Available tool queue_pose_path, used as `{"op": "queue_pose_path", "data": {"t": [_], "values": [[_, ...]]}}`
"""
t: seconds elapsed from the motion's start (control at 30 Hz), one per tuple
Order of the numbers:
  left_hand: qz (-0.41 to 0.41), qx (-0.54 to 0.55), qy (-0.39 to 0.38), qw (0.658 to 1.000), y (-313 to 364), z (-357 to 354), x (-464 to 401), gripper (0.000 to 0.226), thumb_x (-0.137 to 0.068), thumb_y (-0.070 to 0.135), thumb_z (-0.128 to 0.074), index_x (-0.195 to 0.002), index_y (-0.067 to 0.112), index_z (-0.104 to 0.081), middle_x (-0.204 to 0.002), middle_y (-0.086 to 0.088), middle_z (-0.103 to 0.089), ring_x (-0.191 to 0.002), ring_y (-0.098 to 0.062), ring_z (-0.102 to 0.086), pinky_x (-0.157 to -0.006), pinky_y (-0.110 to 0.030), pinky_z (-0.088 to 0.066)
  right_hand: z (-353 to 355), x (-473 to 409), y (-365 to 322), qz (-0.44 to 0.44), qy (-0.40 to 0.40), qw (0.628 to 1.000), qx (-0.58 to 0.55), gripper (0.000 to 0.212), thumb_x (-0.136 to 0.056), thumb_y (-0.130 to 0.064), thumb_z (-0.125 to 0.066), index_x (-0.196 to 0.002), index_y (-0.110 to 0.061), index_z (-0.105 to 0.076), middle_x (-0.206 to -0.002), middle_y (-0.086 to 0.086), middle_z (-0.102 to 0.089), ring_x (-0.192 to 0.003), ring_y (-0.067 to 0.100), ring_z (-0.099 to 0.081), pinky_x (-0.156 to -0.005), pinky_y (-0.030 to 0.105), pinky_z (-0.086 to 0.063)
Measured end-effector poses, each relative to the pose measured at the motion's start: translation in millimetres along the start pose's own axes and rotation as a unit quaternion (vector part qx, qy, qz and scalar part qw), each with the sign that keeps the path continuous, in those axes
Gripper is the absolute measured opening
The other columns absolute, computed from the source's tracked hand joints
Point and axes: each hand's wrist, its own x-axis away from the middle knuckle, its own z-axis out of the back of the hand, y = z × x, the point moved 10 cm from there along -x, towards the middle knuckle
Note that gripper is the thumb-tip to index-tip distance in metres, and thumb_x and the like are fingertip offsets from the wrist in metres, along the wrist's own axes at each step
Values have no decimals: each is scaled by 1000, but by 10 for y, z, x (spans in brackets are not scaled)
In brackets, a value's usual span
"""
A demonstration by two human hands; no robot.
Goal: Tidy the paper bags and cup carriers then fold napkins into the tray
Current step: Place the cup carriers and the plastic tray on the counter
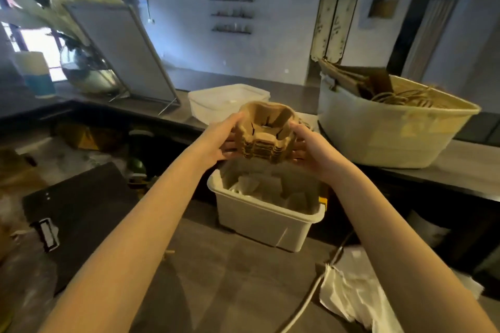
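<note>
Dim, bluish room lit by a glaring window (pixel 35 43) at far left, with motion blur throughout and wide-angle bending at the edges.

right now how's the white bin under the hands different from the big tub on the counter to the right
The white bin is boxy and straight-walled; the big tub is rounded and larger. The bin sits on the lower surface, beneath the stack of cup carriers; the tub stands on the raised counter. The bin holds pale paper; the tub holds brown paper bags. Both are pale, open-topped containers.
</note>
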Motion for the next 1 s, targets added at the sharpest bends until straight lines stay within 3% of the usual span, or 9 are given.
{"op": "queue_pose_path", "data": {"t": [0.17, 0.23, 0.3, 0.4, 0.47, 0.57, 0.73, 0.87, 1.0], "values": [[-61, 9, -9, 998, 509, -313, -371, 20, -89, 33, -57, -82, 15, -61, -76, -5, -62, -78, -19, -61, -82, -37, -53, 217, -209, -367, 43, 37, 998, -41, 29, -99, -35, -43, -117, -14, -51, -107, 8, -63, -95, 19, -62, -67, 25, -54], [-82, 2, -22, 996, 677, -457, -544, 21, -91, 32, -55, -91, 12, -62, -82, -6, -61, -83, -18, -59, -86, -35, -51, 301, -311, -475, 50, 48, 996, -63, 34, -99, -32, -43, -123, -9, -48, -106, 9, -63, -90, 18, -63, -56, 21, -54], [-97, -14, -29, 995, 782, -560, -695, 30, -93, 31, -52, -110, 7, -58, -93, -8, -61, -86, -16, -59, -78, -27, -50, 391, -423, -519, 44, 75, 993, -78, 39, -99, -31, -44, -129, -5, -45, -110, 10, -62, -90, 18, -62, -51, 21, -54], [-97, -50, -23, 994, 808, -652, -935, 40, -94, 31, -51, -125, 5, -51, -113, -11, -60, -101, -20, -59, -71, -21, -50, 519, -623, -496, 22, 112, 990, -82, 52, -96, -36, -48, -138, -7, -37, -130, 14, -55, -105, 27, -60, -51, 26, -56], [-96, -73, -16, 993, 774, -675, -1067, 40, -94, 31, -51, -125, 5, -50, -117, -12, -59, -107, -23, -57, -79, -25, -51, 580, -739, -429, -6, 131, 991, -31, 62, -95, -45, -48, -143, -11, -28, -136, 14, -50, -104, 29, -60, -49, 28, -55], [-94, -105, 0, 990, 683, -657, -1236, 33, -93, 31, -53, -114, 6, -52, -110, -13, -59, -108, -26, -56, -96, -37, -48, 603, -839, -300, -42, 131, 976, 167, 71, -94, -61, -31, -145, -12, -22, -129, 12, -54, -79, 20, -64, -47, 24, -51], [-60, -179, -7, 982, 431, -721, -1362, 38, -94, 37, -49, -114, 5, -55, -105, -12, -57, -103, -24, -51, -89, -33, -41, 690, -913, -87, -88, 141, 940, 299, 78, -93, -65, -23, -146, -8, -15, -88, 5, -59, -66, 16, -61, -49, 22, -48], [-30, -161, 0, 986, 290, -686, -1399, 27, -98, 37, -42, -104, 11, -49, -84, -6, -51, -85, -21, -49, -87, -36, -44, 687, -951, -113, -84, 148, 946, 275, 74, -91, -66, -24, -139, -11, -34, -103, 9, -59, -72, 16, -59, -48, 22, -44], [-28, -148, -15, 988, 266, -655, -1381, 30, -97, 38, -42, -106, 12, -51, -100, -11, -57, -102, -27, -55, -92, -37, -47, 688, -874, -195, -73, 166, 948, 260, 69, -96, -57, -29, -144, -9, -18, -125, 14, -53, -96, 23, -59, -57, 25, -50]]}}
